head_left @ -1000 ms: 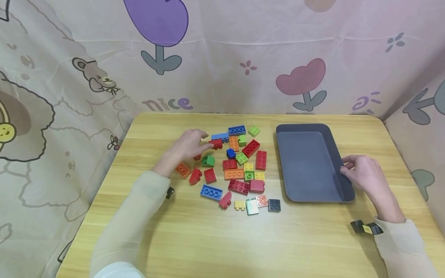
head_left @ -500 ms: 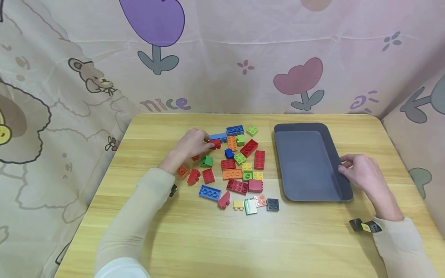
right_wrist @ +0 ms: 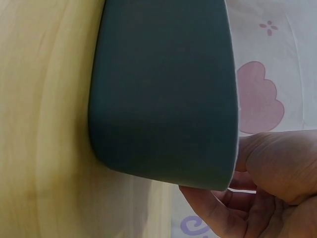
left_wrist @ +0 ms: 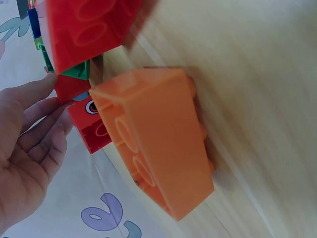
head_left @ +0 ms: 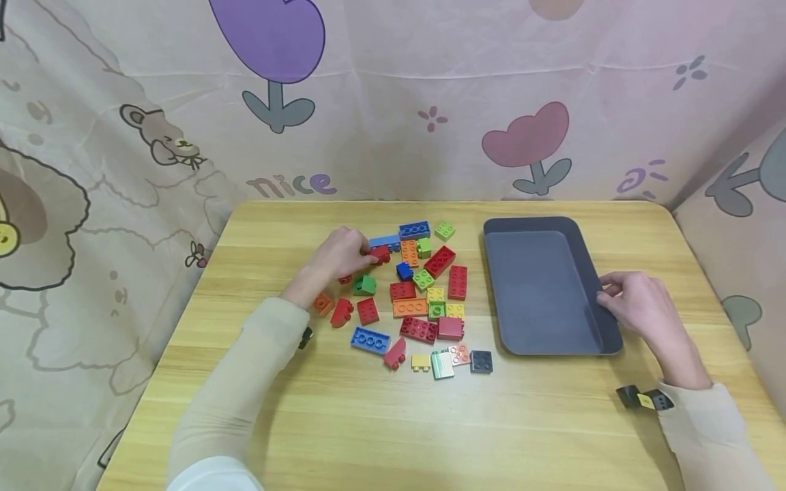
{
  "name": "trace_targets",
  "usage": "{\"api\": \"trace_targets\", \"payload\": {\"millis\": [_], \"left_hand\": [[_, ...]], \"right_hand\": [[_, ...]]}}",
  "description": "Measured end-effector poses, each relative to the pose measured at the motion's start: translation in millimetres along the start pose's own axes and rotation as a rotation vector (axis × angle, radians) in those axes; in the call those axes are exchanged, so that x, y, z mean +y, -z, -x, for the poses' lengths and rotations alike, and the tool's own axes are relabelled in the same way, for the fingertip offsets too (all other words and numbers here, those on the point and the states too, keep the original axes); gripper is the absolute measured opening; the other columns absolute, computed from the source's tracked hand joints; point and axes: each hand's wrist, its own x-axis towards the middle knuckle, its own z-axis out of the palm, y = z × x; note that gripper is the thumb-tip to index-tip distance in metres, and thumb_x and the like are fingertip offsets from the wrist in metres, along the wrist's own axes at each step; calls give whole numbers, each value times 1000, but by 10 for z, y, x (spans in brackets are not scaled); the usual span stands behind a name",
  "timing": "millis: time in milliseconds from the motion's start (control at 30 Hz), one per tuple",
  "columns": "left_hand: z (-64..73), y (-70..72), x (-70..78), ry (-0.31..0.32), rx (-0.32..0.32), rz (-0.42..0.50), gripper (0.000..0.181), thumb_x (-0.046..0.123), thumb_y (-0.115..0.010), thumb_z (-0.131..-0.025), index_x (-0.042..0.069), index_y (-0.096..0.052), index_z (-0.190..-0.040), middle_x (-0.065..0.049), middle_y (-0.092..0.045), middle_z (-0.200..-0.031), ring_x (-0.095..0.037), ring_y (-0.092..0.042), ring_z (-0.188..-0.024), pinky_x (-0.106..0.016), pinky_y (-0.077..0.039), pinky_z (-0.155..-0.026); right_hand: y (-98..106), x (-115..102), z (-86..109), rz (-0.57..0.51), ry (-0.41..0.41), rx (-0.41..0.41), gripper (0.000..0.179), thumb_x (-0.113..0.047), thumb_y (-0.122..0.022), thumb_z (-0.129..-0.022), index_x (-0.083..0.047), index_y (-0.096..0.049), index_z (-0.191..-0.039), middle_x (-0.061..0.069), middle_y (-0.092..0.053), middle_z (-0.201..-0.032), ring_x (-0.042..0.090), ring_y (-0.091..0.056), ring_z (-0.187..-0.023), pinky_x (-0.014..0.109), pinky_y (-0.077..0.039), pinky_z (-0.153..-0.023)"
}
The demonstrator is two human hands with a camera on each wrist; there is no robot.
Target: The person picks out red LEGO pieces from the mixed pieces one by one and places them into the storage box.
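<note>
At the far left of the brick pile, my left hand (head_left: 339,256) pinches a red toy brick (head_left: 381,254) between thumb and fingers, beside a light-blue brick (head_left: 385,242). The left wrist view shows the same red brick (left_wrist: 72,88) at the fingertips of the hand (left_wrist: 29,144). Another red brick with a printed eye (left_wrist: 90,124) lies close to those fingers. On the right, my right hand (head_left: 638,303) grips the right wall of a dark grey tray (head_left: 594,283); in the right wrist view, thumb and fingers (right_wrist: 213,210) straddle the tray's rim.
Several bricks lie loose across the middle of the wooden table (head_left: 393,423), including a blue one (head_left: 370,340), a green one (head_left: 365,285) and a black one (head_left: 482,361). An orange brick (left_wrist: 163,144) stands large before the left wrist camera. A printed curtain (head_left: 381,102) hangs behind.
My left thumb and fingers have come together on the red brick; a second ago they were spread around it. The right hand keeps its grip on the tray, which stays put.
</note>
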Motion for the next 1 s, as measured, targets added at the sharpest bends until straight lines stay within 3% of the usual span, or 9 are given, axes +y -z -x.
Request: {"api": "trace_targets", "payload": {"millis": [133,333,733,1000], "left_hand": [[23,-2,20,11,-9,9,25,27,-77,-98,6,-82,-108,-5,-75,-79,-16,-62,-59,-24,-43,-55],[35,-10,67,24,-2,-1,26,34,-77,-98,9,-84,-99,-2,-67,-63,-15,-58,-51,-24,-38,-49],[-34,-99,115,19,78,-70,36,42,-79,-94,16,-73,-69,2,-52,-54,-15,-50,-51,-27,-37,-56],[-54,-104,147,31,70,-98,33,37,-79,-94,15,-73,-70,2,-50,-56,-15,-49,-55,-26,-36,-57]], "right_hand": [[-2,4,0,1,7,7,29,-8,-71,-88,12,-73,-109,24,-78,-90,45,-71,-81,42,-45,-65],[3,16,2,0,-1,1,29,-8,-71,-89,12,-72,-111,25,-78,-91,45,-71,-81,40,-44,-65],[-7,19,-15,2,14,19,29,-8,-71,-88,11,-73,-109,23,-78,-89,39,-71,-76,41,-45,-64],[-10,24,-19,0,-2,8,30,-8,-71,-88,11,-73,-111,23,-78,-89,36,-70,-76,38,-43,-64]]}}
